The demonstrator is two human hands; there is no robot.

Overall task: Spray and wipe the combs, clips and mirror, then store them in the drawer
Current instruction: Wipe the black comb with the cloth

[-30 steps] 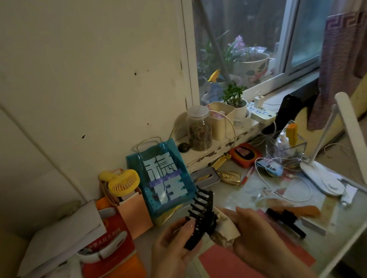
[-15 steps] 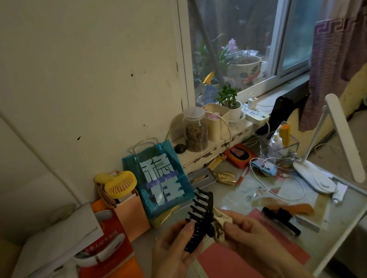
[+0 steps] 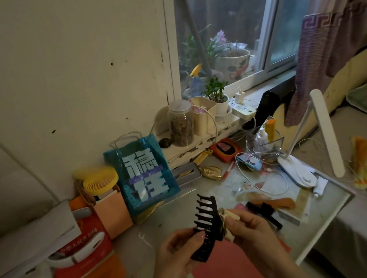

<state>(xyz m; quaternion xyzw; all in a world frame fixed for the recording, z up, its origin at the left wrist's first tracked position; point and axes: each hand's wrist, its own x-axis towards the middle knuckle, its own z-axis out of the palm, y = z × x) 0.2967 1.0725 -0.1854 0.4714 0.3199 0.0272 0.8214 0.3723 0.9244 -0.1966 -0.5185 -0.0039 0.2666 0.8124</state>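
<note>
My left hand grips the lower end of a black wide-toothed comb, held upright above the desk with its teeth pointing left. My right hand pinches a small beige cloth against the comb's spine. A black hair clip lies on the desk just right of my hands, next to an orange comb. No drawer or mirror is plainly visible.
A teal gift bag, a yellow fan and orange bags stand at the back left. A white desk lamp, cables, a clear organiser and a tube crowd the right. A red mat lies under my hands.
The cloth in my right hand has bunched up tighter against the comb's spine. The comb stays in my left hand; the camera has shifted slightly.
</note>
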